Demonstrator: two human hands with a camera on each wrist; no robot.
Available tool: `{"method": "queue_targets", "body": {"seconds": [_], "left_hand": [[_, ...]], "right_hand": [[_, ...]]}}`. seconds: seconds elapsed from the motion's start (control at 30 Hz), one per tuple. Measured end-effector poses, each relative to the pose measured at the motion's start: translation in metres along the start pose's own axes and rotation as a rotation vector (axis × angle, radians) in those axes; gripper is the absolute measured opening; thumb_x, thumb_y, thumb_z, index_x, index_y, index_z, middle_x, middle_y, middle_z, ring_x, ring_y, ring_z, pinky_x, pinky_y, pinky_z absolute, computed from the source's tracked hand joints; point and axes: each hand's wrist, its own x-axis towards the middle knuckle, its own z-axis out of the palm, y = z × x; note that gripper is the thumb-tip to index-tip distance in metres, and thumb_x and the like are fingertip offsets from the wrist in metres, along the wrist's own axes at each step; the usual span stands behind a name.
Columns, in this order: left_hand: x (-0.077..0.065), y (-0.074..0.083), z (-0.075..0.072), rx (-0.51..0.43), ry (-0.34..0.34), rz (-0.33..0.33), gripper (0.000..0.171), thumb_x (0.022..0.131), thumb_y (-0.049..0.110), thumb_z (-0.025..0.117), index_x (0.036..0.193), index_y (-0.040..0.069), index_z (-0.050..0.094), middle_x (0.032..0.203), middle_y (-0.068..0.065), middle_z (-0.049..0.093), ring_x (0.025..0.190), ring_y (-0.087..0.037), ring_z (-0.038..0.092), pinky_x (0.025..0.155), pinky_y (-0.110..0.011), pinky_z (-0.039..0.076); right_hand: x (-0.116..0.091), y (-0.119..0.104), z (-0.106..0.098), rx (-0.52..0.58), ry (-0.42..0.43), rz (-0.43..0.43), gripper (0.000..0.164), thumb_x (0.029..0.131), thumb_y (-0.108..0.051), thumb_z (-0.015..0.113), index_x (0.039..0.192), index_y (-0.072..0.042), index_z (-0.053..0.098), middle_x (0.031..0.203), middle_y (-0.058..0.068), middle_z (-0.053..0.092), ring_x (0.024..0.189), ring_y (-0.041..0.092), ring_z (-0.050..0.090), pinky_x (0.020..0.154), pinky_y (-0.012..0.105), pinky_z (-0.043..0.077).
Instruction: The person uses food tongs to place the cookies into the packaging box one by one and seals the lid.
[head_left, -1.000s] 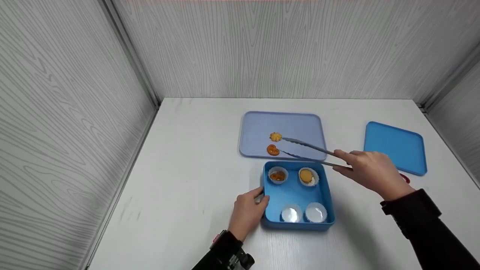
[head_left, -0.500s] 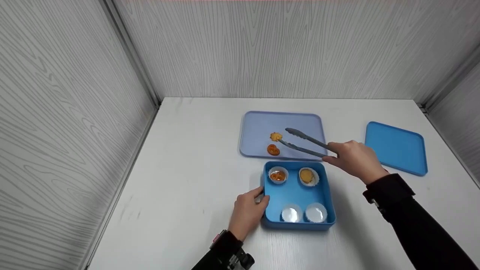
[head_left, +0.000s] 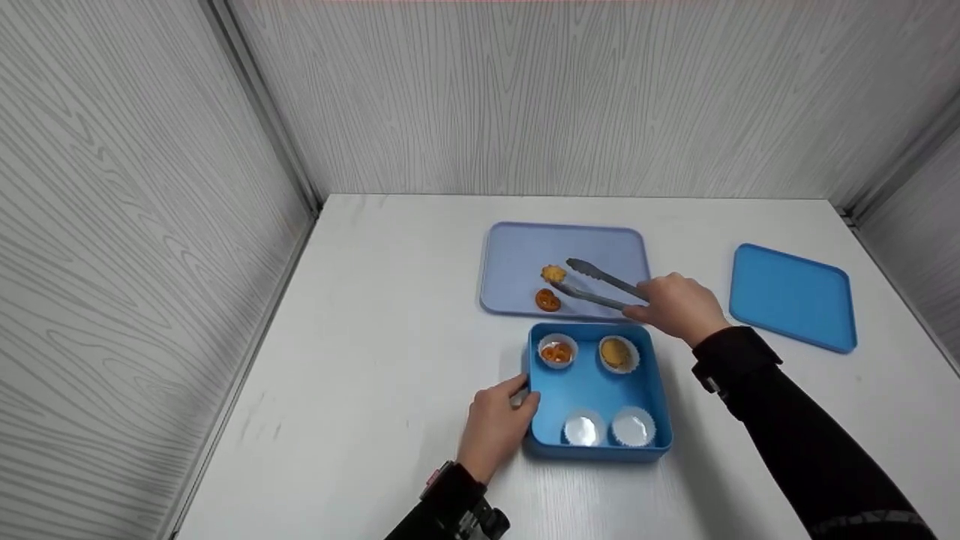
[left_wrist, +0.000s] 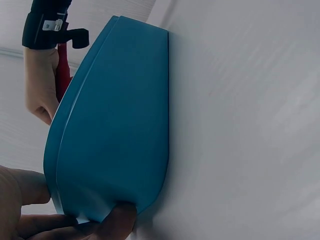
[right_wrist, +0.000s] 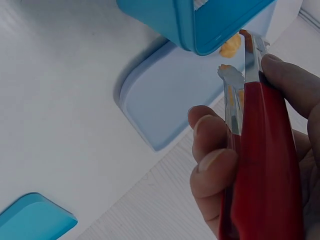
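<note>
My right hand (head_left: 682, 304) grips red-handled metal tongs (head_left: 609, 278) over the lilac tray (head_left: 517, 244). Their arms stand apart, the nearer tip beside a yellow flower-shaped cookie (head_left: 553, 272); whether it touches is unclear. Just in front of that cookie lies a brown pretzel (head_left: 550, 306). At the blue box (head_left: 589, 391), my left hand (head_left: 491, 424) holds the left wall between thumb and fingers. Inside, one white paper cup (head_left: 556, 364) contains brown pretzel pieces (head_left: 556, 352), another contains a round cookie (head_left: 616, 352). Two bare cups (head_left: 583, 430) sit along the box's near side.
A bright blue rectangular lid or tray (head_left: 795, 300) lies at the right of the white table (head_left: 375, 337). The lilac tray sits right behind the box. Grey wood-grain panels (head_left: 525, 97) rise at the back and both sides.
My right hand has moved left and slightly up with the tongs. Their tips, earlier to the right of the cookie and pretzel, now sit with one close by the cookie. My left hand stays put.
</note>
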Motion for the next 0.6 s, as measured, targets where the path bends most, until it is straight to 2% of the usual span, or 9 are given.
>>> {"method": "queue_targets", "body": {"seconds": [0.4,0.6], "left_hand": [[0.0,-0.001,0.0,0.001,-0.006,0.011,0.044,0.1,0.028,0.066,0.138,0.005,0.064,0.136,-0.01,0.066,0.131,-0.026,0.058,0.109,-0.045,0.048],[0.001,-0.001,0.001,0.003,-0.008,0.005,0.044,0.1,0.028,0.066,0.138,0.005,0.064,0.136,-0.011,0.066,0.131,-0.027,0.059,0.109,-0.045,0.048]], "right_hand": [[0.012,-0.01,0.011,0.04,-0.025,0.068,0.03,0.093,-0.028,0.075,0.1,0.0,0.077,0.086,0.014,0.073,0.072,0.027,0.065,0.068,0.047,0.058],[0.018,-0.015,0.012,0.038,-0.033,0.074,0.028,0.092,-0.028,0.076,0.093,0.0,0.076,0.078,0.012,0.07,0.069,0.026,0.062,0.063,0.043,0.055]]}}
